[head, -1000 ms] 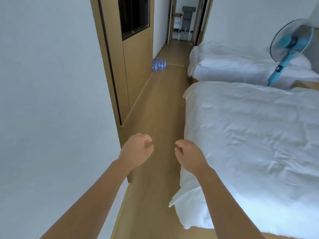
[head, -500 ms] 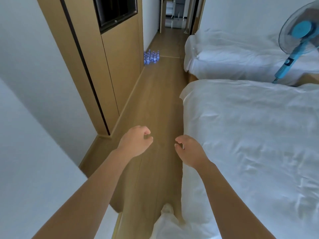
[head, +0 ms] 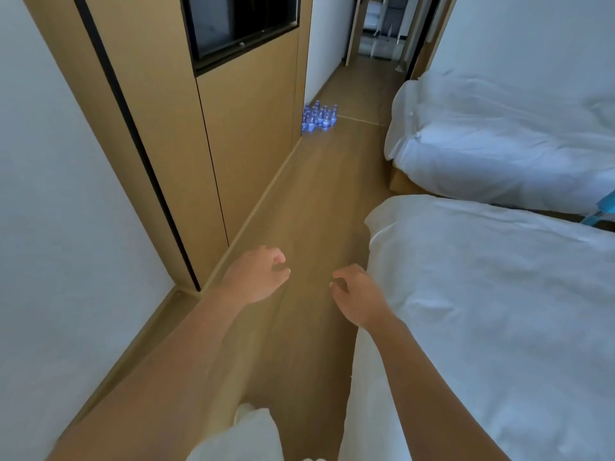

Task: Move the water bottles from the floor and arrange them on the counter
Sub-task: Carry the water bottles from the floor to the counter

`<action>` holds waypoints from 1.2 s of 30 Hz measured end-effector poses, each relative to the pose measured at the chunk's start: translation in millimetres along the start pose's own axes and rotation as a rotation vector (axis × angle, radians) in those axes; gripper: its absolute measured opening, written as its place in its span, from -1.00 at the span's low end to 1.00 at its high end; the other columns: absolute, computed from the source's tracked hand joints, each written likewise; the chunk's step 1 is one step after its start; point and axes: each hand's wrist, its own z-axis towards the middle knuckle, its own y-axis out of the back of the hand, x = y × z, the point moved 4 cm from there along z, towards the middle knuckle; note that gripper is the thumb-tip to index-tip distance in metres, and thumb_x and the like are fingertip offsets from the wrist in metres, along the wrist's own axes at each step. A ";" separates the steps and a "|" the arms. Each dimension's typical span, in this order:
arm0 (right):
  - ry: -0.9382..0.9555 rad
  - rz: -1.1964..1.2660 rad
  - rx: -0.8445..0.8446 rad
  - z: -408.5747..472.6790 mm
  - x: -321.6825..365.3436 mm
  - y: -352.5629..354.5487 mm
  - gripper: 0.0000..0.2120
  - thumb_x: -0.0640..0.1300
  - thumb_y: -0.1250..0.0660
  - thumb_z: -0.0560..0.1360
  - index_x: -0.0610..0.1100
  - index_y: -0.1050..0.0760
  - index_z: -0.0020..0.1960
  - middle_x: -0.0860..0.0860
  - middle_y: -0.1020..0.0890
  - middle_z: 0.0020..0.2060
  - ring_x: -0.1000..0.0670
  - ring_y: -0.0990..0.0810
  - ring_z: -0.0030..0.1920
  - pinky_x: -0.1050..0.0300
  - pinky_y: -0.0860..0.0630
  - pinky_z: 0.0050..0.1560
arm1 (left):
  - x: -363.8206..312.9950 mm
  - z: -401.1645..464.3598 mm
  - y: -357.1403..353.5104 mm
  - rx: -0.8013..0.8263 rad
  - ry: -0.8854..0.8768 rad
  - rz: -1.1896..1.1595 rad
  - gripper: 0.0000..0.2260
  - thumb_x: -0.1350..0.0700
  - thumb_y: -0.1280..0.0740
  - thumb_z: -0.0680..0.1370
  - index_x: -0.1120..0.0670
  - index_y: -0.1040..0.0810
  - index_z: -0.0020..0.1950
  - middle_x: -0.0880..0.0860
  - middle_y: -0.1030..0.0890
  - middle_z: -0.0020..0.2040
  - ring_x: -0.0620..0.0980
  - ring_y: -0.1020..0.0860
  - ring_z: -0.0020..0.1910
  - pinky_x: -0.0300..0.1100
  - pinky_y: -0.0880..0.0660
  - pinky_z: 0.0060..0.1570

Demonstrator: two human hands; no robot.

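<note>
Several small water bottles (head: 318, 118) with blue labels stand in a tight cluster on the wooden floor, far ahead, against the foot of the wooden wall panel. My left hand (head: 258, 274) and my right hand (head: 361, 296) are stretched out in front of me over the floor, well short of the bottles. Both hold nothing; the fingers are loosely curled and apart. No counter is in view.
A wooden wall panel (head: 246, 121) with a dark recessed screen runs along the left. Two beds with white covers, the near bed (head: 492, 311) and the far bed (head: 506, 144), fill the right. A narrow strip of wooden floor (head: 319, 207) leads to a doorway (head: 382, 28).
The view has advanced along the floor strip and the bottles look nearer and larger. The white wall on the left has slid back. Both hands keep the same empty pose.
</note>
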 end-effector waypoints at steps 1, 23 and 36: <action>-0.004 -0.005 0.006 18.3 -2.4 0.7 -0.75 -0.16 -0.19 0.56 -0.30 -0.51 0.11 -0.15 -0.52 0.10 -0.11 -0.51 0.06 -0.01 -0.48 0.09 | 1.8 20.4 0.8 0.003 0.000 -0.002 -0.69 -0.01 -0.24 0.56 0.06 -0.48 0.27 0.00 -0.51 0.26 -0.02 -0.47 0.23 -0.02 -0.43 0.21; -0.106 0.035 -0.024 469.3 -29.1 62.9 -0.67 -0.13 -0.20 0.55 -0.16 -0.44 0.29 -0.09 -0.50 0.21 -0.08 -0.46 0.20 0.05 -0.44 0.17 | -0.5 494.4 86.2 0.085 -0.054 0.037 -0.70 -0.01 -0.30 0.53 0.09 -0.51 0.21 0.05 -0.54 0.23 0.05 -0.49 0.20 -0.12 -0.42 0.17; -0.063 -0.006 -0.008 750.2 -124.2 154.7 -0.66 -0.08 -0.20 0.56 -0.14 -0.43 0.31 -0.07 -0.50 0.23 -0.08 -0.46 0.22 0.07 -0.42 0.19 | -82.7 785.7 103.4 0.017 -0.055 0.079 -0.69 -0.01 -0.29 0.54 0.09 -0.51 0.23 0.05 -0.53 0.24 0.06 -0.49 0.20 -0.14 -0.43 0.13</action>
